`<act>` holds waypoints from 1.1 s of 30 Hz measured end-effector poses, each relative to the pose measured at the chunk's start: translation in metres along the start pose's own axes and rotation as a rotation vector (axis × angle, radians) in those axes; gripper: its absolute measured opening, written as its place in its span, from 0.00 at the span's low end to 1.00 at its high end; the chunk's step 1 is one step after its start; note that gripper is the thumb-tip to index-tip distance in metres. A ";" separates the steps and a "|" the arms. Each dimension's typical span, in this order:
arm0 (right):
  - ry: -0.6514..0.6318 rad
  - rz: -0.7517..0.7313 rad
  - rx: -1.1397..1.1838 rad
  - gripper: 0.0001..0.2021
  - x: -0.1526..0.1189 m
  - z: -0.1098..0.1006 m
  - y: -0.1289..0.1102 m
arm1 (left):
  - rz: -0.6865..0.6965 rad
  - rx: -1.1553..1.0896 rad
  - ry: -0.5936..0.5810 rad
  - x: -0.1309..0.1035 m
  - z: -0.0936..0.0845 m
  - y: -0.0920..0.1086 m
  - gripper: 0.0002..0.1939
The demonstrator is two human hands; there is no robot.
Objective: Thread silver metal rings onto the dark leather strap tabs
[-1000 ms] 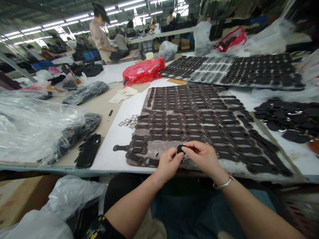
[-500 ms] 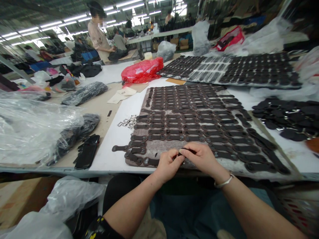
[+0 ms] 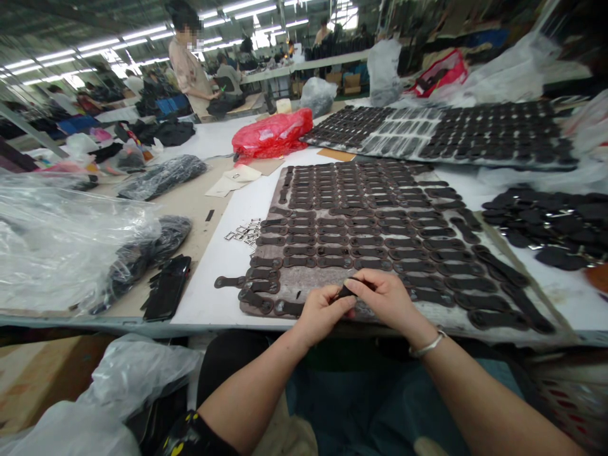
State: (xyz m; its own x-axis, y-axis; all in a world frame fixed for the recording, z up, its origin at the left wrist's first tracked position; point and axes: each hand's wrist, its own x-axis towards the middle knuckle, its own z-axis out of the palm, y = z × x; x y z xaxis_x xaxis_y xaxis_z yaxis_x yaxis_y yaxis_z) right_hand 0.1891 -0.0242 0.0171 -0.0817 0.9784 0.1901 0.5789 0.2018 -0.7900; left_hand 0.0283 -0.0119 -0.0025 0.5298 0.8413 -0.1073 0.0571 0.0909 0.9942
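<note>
My left hand and my right hand meet over the front edge of a grey board. Both are closed on one dark leather tab, pinched between thumbs and fingers; most of it is hidden by the fingers. Rows of similar dark brown tabs, narrow in the middle with rounded ends, cover the board. One tab sticks out past the board's left edge. Left of the board lies a small heap of metal rectangular rings on the white table surface.
A black phone-like slab lies at left near plastic-wrapped bundles. Dark pieces with metal fittings are piled at right. Behind are a red plastic bag and a second board of tabs. A person stands farther back.
The tab has turned slightly between my fingers, and more of its dark surface shows. My right fingers have shifted a little; both hands stay in nearly the same place.
</note>
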 end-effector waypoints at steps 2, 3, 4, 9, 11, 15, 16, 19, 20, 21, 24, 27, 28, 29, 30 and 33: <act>-0.014 0.012 0.014 0.13 0.000 0.000 -0.001 | 0.015 0.025 0.007 0.000 -0.001 -0.003 0.14; -0.025 0.015 0.030 0.13 -0.001 0.001 -0.001 | 0.020 0.035 0.014 0.000 -0.002 -0.004 0.14; -0.035 0.015 0.053 0.12 -0.001 0.001 0.000 | 0.021 0.041 0.021 0.000 -0.002 -0.005 0.13; -0.077 -0.037 0.100 0.08 -0.002 0.002 0.000 | -0.017 0.052 0.015 -0.001 0.000 -0.006 0.11; -0.077 -0.064 0.036 0.11 -0.002 0.002 0.000 | -0.013 0.067 0.004 -0.001 0.001 -0.006 0.10; -0.058 -0.084 -0.043 0.13 -0.003 0.002 -0.003 | -0.023 0.069 -0.001 -0.001 0.003 -0.005 0.10; -0.051 -0.083 -0.054 0.13 -0.003 0.002 -0.004 | -0.029 0.069 0.006 -0.001 0.003 -0.004 0.10; -0.025 -0.079 -0.090 0.13 -0.003 0.004 -0.006 | -0.040 0.089 0.040 -0.001 0.003 -0.004 0.11; -0.017 -0.081 -0.101 0.14 -0.003 0.005 -0.007 | -0.039 0.101 0.049 -0.001 0.003 -0.004 0.11; -0.010 -0.083 -0.110 0.14 -0.003 0.005 -0.006 | -0.034 0.115 0.058 -0.001 0.003 -0.004 0.12; -0.003 -0.070 -0.101 0.14 -0.002 0.006 -0.003 | -0.005 0.138 0.057 -0.001 0.004 -0.005 0.12; -0.036 -0.008 0.024 0.12 -0.002 0.004 0.001 | 0.014 0.068 0.033 0.000 0.004 -0.004 0.12; -0.051 0.021 0.096 0.11 -0.002 0.003 0.002 | 0.017 0.024 0.031 0.000 0.004 -0.003 0.13; -0.068 0.049 0.174 0.11 -0.002 0.002 0.003 | 0.019 -0.022 0.038 0.001 0.003 -0.003 0.13; -0.092 0.067 0.246 0.11 -0.002 0.001 0.003 | 0.022 -0.061 0.051 0.002 0.002 -0.002 0.14; -0.166 0.048 0.317 0.12 -0.002 -0.002 0.001 | 0.029 -0.139 0.087 0.003 -0.001 -0.002 0.16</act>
State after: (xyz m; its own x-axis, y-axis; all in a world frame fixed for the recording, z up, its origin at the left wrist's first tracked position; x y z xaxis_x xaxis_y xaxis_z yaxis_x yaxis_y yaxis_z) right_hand 0.1915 -0.0266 0.0174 -0.2061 0.9759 0.0716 0.3074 0.1340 -0.9421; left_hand 0.0292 -0.0088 -0.0043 0.4536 0.8872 -0.0844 -0.0776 0.1336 0.9880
